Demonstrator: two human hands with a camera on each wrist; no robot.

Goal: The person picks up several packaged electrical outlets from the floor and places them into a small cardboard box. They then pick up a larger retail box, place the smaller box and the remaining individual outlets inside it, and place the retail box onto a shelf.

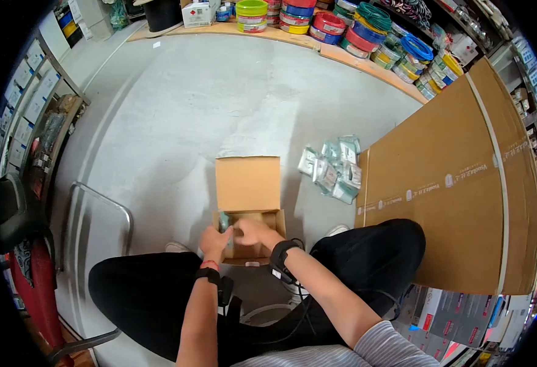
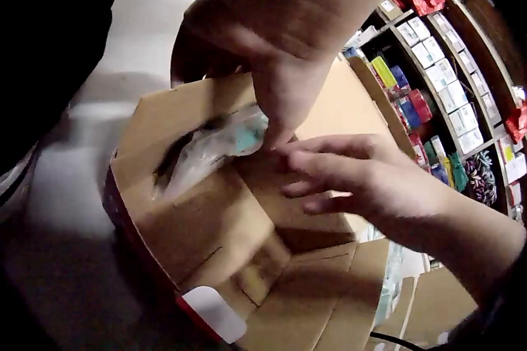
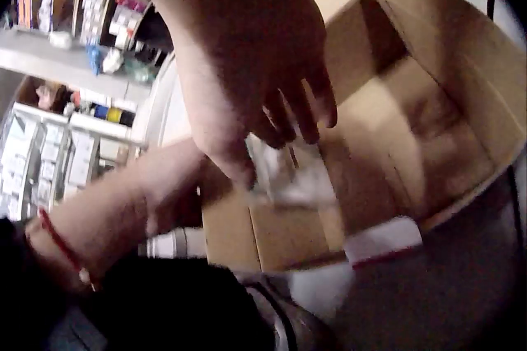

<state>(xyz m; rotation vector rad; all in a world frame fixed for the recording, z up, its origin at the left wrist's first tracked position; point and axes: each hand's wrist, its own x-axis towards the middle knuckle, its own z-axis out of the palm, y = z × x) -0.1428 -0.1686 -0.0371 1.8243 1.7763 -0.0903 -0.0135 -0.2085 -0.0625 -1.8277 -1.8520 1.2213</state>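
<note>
Fingers (image 2: 329, 170) beside packet (image 2: 204, 155) — translucent, teal-patched.

From here I see the pale grey floor (image 1: 176, 92) carrying an open cardboard box (image 1: 248, 183), heaped plastic-wrapped packets (image 1: 326, 175) and a large carton (image 1: 445, 202).

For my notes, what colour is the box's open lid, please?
The lid is tan, clearest in the head view.

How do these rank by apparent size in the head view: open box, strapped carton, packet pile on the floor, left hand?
1. Strapped carton
2. Open box, lid included
3. Packet pile
4. Left hand
</note>
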